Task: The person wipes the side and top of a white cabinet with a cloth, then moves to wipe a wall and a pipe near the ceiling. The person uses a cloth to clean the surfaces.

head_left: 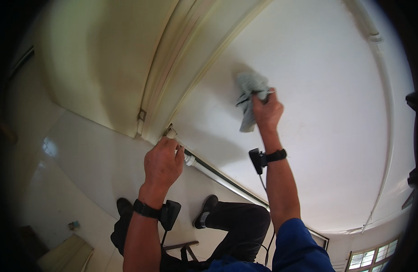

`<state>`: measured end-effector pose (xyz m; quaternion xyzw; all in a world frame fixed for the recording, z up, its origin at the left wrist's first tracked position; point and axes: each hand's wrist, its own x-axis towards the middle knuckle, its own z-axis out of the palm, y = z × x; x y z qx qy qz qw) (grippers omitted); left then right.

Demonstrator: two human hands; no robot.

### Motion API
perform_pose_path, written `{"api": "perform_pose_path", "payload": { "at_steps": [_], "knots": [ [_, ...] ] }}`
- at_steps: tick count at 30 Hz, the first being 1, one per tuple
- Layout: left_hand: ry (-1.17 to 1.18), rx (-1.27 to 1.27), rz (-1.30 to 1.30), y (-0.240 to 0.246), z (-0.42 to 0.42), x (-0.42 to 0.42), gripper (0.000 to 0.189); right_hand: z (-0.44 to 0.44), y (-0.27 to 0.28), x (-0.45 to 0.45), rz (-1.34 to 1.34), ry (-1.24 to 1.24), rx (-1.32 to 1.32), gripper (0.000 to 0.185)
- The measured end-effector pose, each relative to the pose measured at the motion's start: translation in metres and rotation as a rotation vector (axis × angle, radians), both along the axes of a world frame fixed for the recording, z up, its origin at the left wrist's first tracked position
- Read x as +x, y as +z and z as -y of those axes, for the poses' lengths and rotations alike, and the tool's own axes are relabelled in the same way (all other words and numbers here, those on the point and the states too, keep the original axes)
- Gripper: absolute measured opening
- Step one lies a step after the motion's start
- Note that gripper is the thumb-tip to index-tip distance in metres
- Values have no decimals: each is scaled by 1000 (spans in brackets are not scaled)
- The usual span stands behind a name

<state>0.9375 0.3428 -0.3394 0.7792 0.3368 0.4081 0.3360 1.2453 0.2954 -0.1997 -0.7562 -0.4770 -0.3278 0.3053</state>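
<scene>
My right hand [268,110] grips a crumpled grey cloth [251,88] at the white wall [317,129]. The cloth hangs partly below my fingers and looks slightly blurred. Lower and to the left, my left hand [163,161] is closed around the end of a white pipe [215,175] low at the wall, beside the door frame [163,81]. A pale end piece [171,133] sticks out past my fingertips. My palm hides part of this grip. The pipe runs along the foot of the wall, with a white coupling [189,159] just right of my hand.
A cream door [93,74] stands at the left, with a metal plate [142,115] near its lower edge. A small stool [181,245] is beneath me. On the tiled floor [86,156] are a small block [73,225] and a wooden board [66,253]. Another pipe [382,68] runs along the wall's right side.
</scene>
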Motion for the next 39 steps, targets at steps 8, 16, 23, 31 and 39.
{"api": "perform_pose_path", "payload": {
  "at_steps": [8, 16, 23, 31, 39],
  "knots": [
    [-9, -47, -51, -2, 1, 1, 13, 8, -159, -5, 17, 45, -293, 38],
    [5, 47, -81, -2, -1, 1, 13, 12, -268, -12, -148, -30, -416, 32],
    [6, 40, -91, -3, -5, 1, 13, 15, -342, -31, -593, -259, -339, 44],
    [-25, 13, -126, -3, -8, 0, 12, 13, -406, -22, -1990, 127, 331, 50],
    [-20, 41, -133, -6, -8, 1, 13, -3, -364, -30, -2307, 603, 562, 38]
  ]
}}
